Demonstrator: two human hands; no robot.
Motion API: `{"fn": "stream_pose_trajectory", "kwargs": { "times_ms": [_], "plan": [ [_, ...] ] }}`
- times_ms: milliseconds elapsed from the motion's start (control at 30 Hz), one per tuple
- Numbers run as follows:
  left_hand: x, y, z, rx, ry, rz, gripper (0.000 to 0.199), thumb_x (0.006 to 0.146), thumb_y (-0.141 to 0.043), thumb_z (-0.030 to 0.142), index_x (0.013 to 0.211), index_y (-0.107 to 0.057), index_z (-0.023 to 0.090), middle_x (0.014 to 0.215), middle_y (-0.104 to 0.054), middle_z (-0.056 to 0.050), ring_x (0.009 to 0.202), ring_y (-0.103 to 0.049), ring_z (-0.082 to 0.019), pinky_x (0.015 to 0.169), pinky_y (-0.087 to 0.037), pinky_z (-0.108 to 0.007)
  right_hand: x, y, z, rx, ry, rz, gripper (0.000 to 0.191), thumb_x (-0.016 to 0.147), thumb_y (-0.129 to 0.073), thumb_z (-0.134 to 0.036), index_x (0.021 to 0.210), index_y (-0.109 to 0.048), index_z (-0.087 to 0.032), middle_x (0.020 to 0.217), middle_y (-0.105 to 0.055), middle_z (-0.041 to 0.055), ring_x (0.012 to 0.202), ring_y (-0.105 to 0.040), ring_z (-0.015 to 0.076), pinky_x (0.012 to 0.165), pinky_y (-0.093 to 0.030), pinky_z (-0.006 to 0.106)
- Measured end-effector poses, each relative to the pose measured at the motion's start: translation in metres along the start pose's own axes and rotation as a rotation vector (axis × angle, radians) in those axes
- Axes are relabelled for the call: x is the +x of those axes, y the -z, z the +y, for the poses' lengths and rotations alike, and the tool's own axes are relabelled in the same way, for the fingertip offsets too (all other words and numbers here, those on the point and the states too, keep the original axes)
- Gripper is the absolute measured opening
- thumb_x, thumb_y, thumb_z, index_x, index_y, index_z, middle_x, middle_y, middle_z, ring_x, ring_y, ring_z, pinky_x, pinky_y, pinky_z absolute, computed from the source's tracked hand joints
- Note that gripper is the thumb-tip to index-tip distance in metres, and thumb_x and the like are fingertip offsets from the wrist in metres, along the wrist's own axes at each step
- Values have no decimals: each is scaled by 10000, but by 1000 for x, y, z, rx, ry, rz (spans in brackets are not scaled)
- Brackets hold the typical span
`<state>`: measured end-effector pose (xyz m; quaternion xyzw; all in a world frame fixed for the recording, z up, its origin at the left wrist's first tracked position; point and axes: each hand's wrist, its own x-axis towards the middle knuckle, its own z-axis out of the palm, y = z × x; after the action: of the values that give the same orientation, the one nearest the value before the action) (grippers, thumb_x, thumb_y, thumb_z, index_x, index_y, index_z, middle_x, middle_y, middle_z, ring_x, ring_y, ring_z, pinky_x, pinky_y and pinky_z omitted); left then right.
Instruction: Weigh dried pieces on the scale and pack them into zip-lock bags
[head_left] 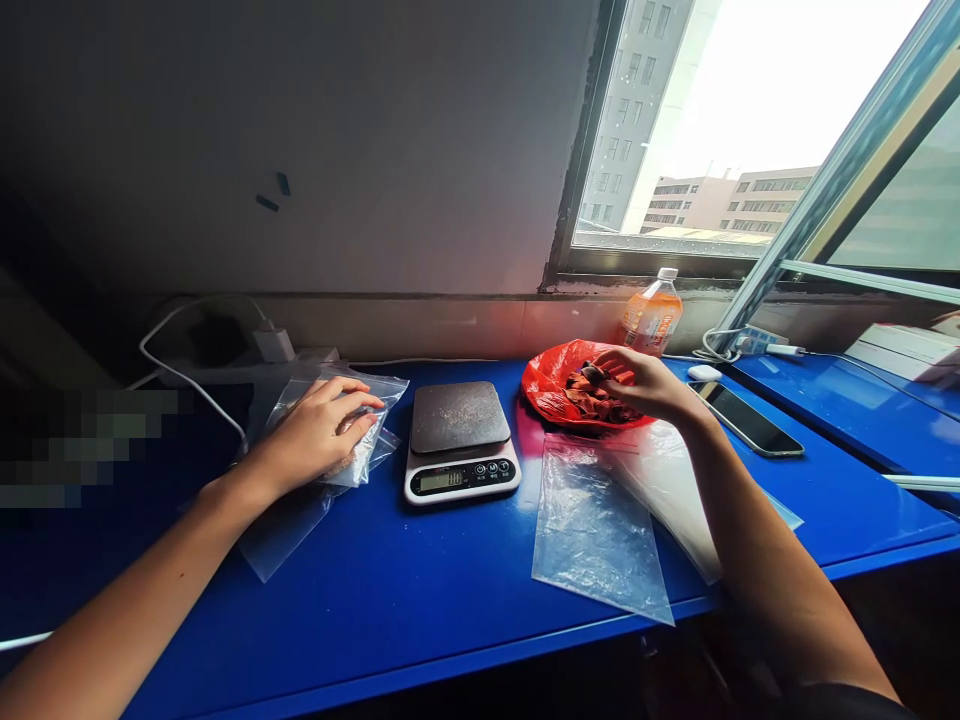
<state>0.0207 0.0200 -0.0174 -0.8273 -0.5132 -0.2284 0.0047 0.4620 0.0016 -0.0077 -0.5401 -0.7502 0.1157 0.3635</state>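
Observation:
My left hand point(330, 422) lies on a stack of clear plastic bags point(386, 388), fingers loosely bent and apart. Under it, one bag bulges with something white point(358, 462) that I cannot identify. Over an opened red plastic bag point(541, 382), my right hand point(637, 380) reaches into dried reddish-brown pieces point(585, 402); its fingers close on a dark piece point(593, 372) at their tips. Between the hands stands a digital kitchen scale point(459, 420), reading about zero, with fine crumbs on its plate. Flat clear bags point(596, 530) lie in front of the red bag.
Behind the red bag, a bottle with orange drink point(652, 312) stands by the window. A phone point(750, 418) and a white earphone case point(705, 374) lie to the right. A white charger point(274, 342) with its cable is at the back left. The blue table's front edge point(480, 645) runs below.

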Motion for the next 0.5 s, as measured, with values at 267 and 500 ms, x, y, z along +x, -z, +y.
{"fn": "stream_pose_trajectory", "kwargs": {
  "times_ms": [267, 500],
  "plan": [
    [-1, -4, 1, -25, 13, -37, 327, 851, -457, 417, 1011, -679, 238, 1187, -579, -46, 1089, -563, -235, 998, -423, -370, 17, -76, -96, -10, 276, -257, 249, 791, -595, -135, 1033, -595, -192, 1004, -687, 50, 894, -627, 181, 795, -493, 318],
    [-4, 4, 4, -49, 4, -99, 324, 865, -446, 420, 1025, -669, 249, 1128, -631, -31, 1054, -585, -226, 942, -442, -355, 45, -136, -104, -188, 318, -246, 196, 818, -600, -137, 1011, -596, -171, 1025, -663, 74, 998, -546, 230, 870, -437, 376]
  ]
}}
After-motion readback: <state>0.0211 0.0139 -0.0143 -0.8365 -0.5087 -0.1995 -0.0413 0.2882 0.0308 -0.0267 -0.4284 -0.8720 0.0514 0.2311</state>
